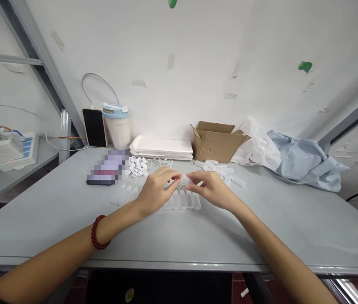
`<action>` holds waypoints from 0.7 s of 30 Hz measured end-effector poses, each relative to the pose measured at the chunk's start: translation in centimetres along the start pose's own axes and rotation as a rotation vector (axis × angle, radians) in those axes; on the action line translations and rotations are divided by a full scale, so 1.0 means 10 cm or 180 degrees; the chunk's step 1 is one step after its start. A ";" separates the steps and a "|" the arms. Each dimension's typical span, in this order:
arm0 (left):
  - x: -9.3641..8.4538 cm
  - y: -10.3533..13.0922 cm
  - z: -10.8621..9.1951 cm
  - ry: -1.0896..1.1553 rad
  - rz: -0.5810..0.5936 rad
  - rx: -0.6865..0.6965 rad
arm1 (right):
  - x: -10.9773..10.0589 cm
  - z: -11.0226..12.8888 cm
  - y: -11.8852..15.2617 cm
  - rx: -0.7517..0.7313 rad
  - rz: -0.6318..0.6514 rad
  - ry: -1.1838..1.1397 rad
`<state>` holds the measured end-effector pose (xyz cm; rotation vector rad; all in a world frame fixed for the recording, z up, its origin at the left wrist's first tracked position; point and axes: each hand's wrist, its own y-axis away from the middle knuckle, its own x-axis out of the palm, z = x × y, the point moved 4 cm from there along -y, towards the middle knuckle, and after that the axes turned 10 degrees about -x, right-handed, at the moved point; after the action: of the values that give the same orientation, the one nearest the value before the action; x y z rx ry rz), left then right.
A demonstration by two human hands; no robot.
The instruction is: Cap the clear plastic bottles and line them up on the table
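Pinching a small, translucent whitish piece (184,179), left grip (179,177) and right grip (188,180) narrow

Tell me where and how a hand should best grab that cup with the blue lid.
Probably around the upper body of the cup, below its lid, coming from the front: it stands upright with rounded sides, while the wall is behind and a phone stands close on its left.

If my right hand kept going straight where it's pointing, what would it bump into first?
Probably your left hand. Your right hand points at its fingertips, with just the small cloudy piece between them. Exact depth is hard to tell.
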<state>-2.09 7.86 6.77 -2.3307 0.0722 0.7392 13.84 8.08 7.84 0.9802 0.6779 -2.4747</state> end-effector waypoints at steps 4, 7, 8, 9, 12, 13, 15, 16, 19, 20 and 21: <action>0.03 0.04 -0.02 -0.0173 0.0037 0.0319 | 0.02 -0.01 -0.01 -0.0132 -0.0077 0.0175; 0.04 0.05 -0.03 -0.0373 0.0053 0.0556 | 0.05 -0.01 -0.01 -0.0256 -0.0087 0.0319; 0.04 0.06 -0.04 -0.0440 0.0061 0.0607 | 0.06 -0.01 -0.01 -0.0295 -0.0085 0.0361; 0.04 0.06 -0.04 -0.0508 0.0081 0.0639 | 0.07 -0.01 -0.01 -0.0316 -0.0084 0.0399; 0.04 0.08 -0.05 -0.0660 0.0173 0.0671 | 0.10 -0.02 -0.01 -0.0309 -0.0174 0.0308; 0.04 0.08 -0.06 -0.0677 0.0193 0.0679 | 0.10 -0.02 -0.01 -0.0296 -0.0234 0.0209; 0.03 0.09 -0.07 -0.0655 0.0193 0.0716 | 0.10 -0.02 0.00 -0.0294 -0.0328 0.0000; 0.02 0.10 -0.08 -0.0629 0.0181 0.0747 | 0.10 -0.01 0.00 -0.0309 -0.0340 -0.0092; 0.01 0.11 -0.10 -0.0615 0.0188 0.0826 | 0.11 0.01 -0.01 -0.0256 -0.0320 -0.0348; 0.01 0.12 -0.10 -0.0643 0.0208 0.0841 | 0.11 0.01 -0.01 -0.0189 -0.0337 -0.0446; 0.01 0.12 -0.10 -0.0680 0.0242 0.0838 | 0.11 0.00 0.00 -0.0110 -0.0368 -0.0542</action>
<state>-1.82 6.34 6.63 -1.9983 0.1543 0.9524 13.08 7.92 7.07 0.7261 0.7368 -2.6002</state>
